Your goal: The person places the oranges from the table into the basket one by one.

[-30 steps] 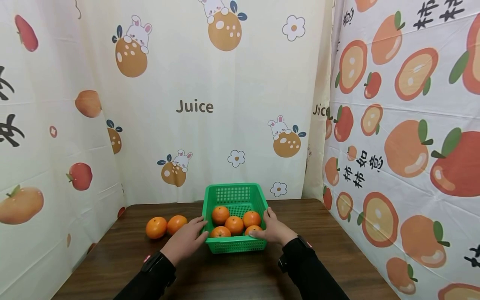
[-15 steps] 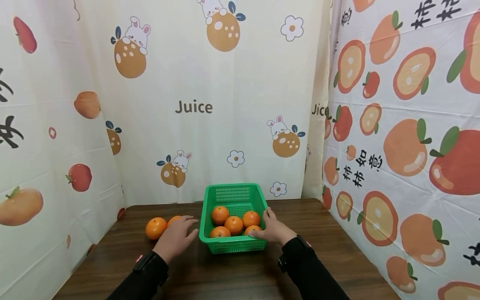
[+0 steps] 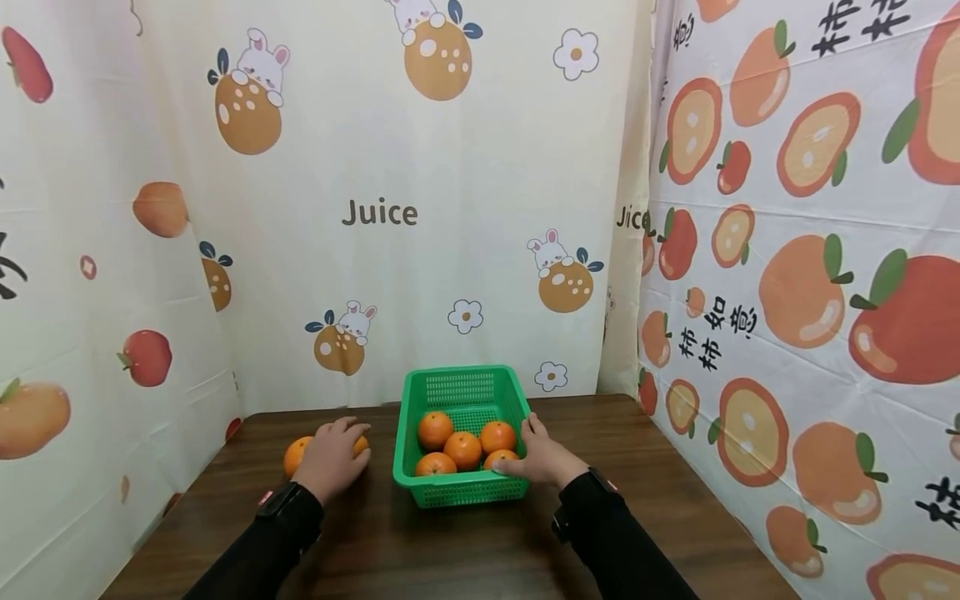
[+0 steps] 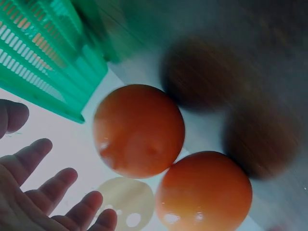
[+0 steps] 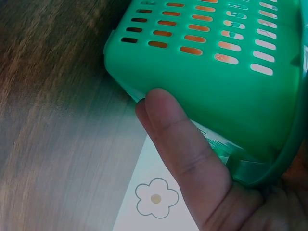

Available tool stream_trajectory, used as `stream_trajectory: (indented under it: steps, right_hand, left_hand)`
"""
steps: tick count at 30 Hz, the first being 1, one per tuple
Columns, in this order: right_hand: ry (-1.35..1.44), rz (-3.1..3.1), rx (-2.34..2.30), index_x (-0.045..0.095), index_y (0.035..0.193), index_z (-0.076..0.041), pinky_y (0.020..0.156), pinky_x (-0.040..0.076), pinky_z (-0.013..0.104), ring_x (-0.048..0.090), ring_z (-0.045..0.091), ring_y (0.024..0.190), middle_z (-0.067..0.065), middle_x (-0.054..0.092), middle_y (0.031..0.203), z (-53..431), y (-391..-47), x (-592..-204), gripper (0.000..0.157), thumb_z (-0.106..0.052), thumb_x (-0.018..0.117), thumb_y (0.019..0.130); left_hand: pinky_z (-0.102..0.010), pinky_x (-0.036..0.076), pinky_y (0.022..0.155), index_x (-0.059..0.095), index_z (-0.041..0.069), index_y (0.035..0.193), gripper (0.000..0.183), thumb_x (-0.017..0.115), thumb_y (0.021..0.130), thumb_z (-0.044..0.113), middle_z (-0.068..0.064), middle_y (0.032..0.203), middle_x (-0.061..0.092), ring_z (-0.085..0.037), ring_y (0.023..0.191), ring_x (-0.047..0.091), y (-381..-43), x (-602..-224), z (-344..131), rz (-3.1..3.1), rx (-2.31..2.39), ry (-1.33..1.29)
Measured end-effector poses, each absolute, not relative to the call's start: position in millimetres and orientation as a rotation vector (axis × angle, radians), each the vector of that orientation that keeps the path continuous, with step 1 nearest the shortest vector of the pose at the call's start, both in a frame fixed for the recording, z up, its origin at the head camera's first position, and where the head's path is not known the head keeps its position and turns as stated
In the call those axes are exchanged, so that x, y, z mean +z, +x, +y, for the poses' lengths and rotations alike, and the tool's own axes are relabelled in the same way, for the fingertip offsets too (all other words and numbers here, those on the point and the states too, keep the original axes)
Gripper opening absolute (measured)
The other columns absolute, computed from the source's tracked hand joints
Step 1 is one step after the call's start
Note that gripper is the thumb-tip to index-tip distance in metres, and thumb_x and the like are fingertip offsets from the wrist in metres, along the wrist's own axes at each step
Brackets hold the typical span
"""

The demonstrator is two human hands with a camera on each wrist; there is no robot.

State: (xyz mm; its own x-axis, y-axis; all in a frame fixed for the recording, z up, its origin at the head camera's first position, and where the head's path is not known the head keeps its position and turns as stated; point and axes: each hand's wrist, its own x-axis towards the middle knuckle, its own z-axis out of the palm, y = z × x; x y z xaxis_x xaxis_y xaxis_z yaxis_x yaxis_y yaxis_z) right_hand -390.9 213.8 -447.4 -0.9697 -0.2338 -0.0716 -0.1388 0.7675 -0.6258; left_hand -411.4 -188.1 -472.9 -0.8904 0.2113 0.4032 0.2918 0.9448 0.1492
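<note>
My left hand (image 3: 332, 460) hovers over two oranges on the table, left of the green plastic basket (image 3: 468, 492). One orange (image 3: 296, 456) shows beside the hand; the other is partly hidden by the fingers. In the left wrist view, the spread fingers (image 4: 53, 192) stand apart from the near orange (image 4: 139, 131) and its neighbour (image 4: 204, 192). My right hand (image 3: 549, 457) grips the basket's right side near the front corner, thumb over the rim and fingers along the outer wall. Inside the basket lie several oranges (image 3: 462, 451), one of them beside my right thumb.
The dark wooden table (image 3: 465, 554) reaches back to a cream curtain (image 3: 450, 250) printed with rabbits and the word Juice. A fruit-print cloth (image 3: 750, 333) hangs along the right side, and another printed cloth (image 3: 97, 417) along the left.
My left hand has let go of the basket's left rim and moved left, over the oranges on the table. The right hand stays on the basket. The head view has turned slightly.
</note>
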Motion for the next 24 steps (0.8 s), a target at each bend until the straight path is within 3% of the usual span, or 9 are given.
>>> stream_trajectory:
  steps: [12,24]
  right_hand:
    - [-0.28,2.815,-0.993,0.017,0.17,-0.001,0.124,0.033,0.062,0.027,0.045,0.16,0.017,0.002,0.18,212,-391,-451,0.115,-0.061,0.076,0.092]
    - [-0.278,2.807,-1.0,0.015,0.17,-0.002,0.124,0.033,0.062,0.026,0.044,0.161,0.016,0.0,0.181,212,-393,-445,0.113,-0.06,0.074,0.094]
  left_hand:
    - [-0.072,0.048,0.103,0.059,0.008,0.149,0.055,0.069,0.099,0.027,-0.03,0.155,0.05,-0.057,0.136,0.049,-430,-468,-191,-2.893,-0.315,-0.291]
    - [-0.067,0.05,0.102,0.064,0.004,0.143,0.049,0.07,0.1,0.026,-0.029,0.148,0.056,-0.051,0.127,0.057,-445,-474,-185,-2.957,-0.285,-0.305]
